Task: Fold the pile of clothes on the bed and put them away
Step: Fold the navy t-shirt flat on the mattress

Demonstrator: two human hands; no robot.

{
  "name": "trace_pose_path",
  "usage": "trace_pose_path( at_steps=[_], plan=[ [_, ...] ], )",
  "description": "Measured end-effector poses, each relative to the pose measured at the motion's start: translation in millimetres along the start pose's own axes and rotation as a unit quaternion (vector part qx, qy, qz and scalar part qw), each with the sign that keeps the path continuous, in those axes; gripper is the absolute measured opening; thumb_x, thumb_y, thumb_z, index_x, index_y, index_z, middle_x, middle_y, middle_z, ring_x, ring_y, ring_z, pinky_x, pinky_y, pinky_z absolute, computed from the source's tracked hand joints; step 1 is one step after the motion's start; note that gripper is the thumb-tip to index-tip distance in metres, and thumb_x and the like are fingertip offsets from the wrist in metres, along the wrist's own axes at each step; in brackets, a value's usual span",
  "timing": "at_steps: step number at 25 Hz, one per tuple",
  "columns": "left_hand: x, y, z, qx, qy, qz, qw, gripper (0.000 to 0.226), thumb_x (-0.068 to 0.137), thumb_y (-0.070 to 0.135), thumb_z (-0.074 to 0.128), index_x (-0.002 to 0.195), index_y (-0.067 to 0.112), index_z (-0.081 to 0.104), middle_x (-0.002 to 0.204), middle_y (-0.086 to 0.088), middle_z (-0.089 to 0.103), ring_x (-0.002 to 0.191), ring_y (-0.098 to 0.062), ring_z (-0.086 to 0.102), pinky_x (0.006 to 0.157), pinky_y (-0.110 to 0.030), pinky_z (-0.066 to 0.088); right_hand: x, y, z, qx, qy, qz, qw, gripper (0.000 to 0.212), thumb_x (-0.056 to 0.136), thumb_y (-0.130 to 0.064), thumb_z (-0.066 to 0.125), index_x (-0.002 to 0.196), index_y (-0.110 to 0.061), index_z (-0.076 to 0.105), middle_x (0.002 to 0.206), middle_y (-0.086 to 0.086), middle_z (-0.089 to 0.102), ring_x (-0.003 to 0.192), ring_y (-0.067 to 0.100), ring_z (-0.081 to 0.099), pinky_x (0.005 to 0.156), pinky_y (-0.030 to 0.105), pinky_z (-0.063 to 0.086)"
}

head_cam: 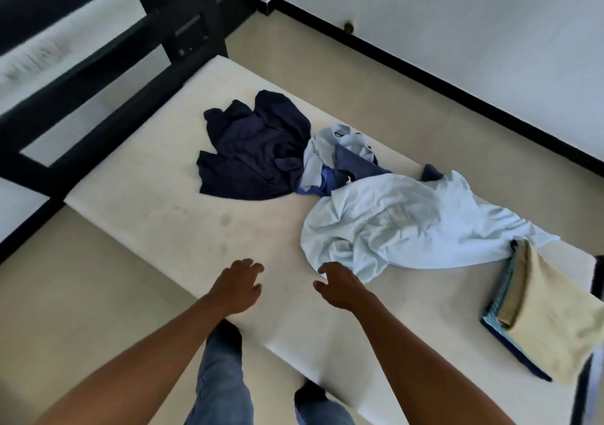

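While both arms reach over the near edge of the bed, the left hand hovers at lower centre, its grip wide and holding nothing. Beside it the right hand, fingers likewise spread, lies at the hem of the light blue shirt; contact cannot be told. At centre lies a dark navy garment, with crumpled blue clothes between the two. A folded stack sits at the right edge of the frame.
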State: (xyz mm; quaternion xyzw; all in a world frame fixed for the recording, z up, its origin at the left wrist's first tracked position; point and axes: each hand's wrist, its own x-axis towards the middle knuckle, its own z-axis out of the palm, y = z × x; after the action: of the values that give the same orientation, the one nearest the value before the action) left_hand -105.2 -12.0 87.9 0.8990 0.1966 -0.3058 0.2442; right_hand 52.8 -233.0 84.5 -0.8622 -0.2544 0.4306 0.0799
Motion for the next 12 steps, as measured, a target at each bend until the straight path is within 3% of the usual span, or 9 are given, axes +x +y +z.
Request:
trace_pose_path(
  at_steps=[4, 8, 10, 12],
  plan=[
    [79, -74, -22, -0.015, -0.050, 0.011, 0.999, 0.054, 0.105, 0.035, 0.048, 0.156, 0.020, 0.036, 0.163, -0.007, 0.032, 0.148, -0.026, 0.032, 0.118, -0.040, 0.032, 84, -42, 17, 0.008, -0.025, 0.053, 0.998, 0.046, 0.100, -0.042, 0.061, 0.139, -0.018, 0.058, 0.146, 0.005, 0.056, 0.135, 0.026, 0.053, 0.114, 0.037, 0.039],
    [160, -159, -49, 0.014, -0.103, 0.022, 0.994, 0.061, 0.106, 0.033, 0.047, 0.161, 0.020, 0.026, 0.169, -0.011, 0.020, 0.153, -0.029, 0.025, 0.122, -0.041, 0.025, 195, -90, 28, 0.008, -0.088, 0.096, 0.991, 0.046, 0.098, -0.041, 0.063, 0.137, -0.018, 0.059, 0.142, 0.012, 0.056, 0.136, 0.032, 0.052, 0.113, 0.038, 0.041],
    [202, -202, -70, 0.035, -0.103, 0.010, 0.994, 0.062, 0.106, 0.032, 0.047, 0.162, 0.019, 0.024, 0.168, -0.013, 0.021, 0.152, -0.031, 0.026, 0.121, -0.043, 0.027, 263, -118, 22, -0.006, -0.070, 0.072, 0.995, 0.045, 0.097, -0.038, 0.065, 0.137, -0.019, 0.060, 0.150, 0.017, 0.049, 0.146, 0.034, 0.041, 0.116, 0.039, 0.036],
    [232, -235, -88, 0.038, -0.081, -0.007, 0.996, 0.060, 0.104, 0.030, 0.049, 0.159, 0.017, 0.031, 0.161, -0.014, 0.034, 0.145, -0.033, 0.036, 0.115, -0.046, 0.037, 318, -147, 8, -0.014, -0.016, 0.042, 0.999, 0.038, 0.097, -0.032, 0.065, 0.134, -0.026, 0.064, 0.166, 0.017, 0.028, 0.157, 0.033, 0.019, 0.122, 0.043, 0.028]
  ],
)
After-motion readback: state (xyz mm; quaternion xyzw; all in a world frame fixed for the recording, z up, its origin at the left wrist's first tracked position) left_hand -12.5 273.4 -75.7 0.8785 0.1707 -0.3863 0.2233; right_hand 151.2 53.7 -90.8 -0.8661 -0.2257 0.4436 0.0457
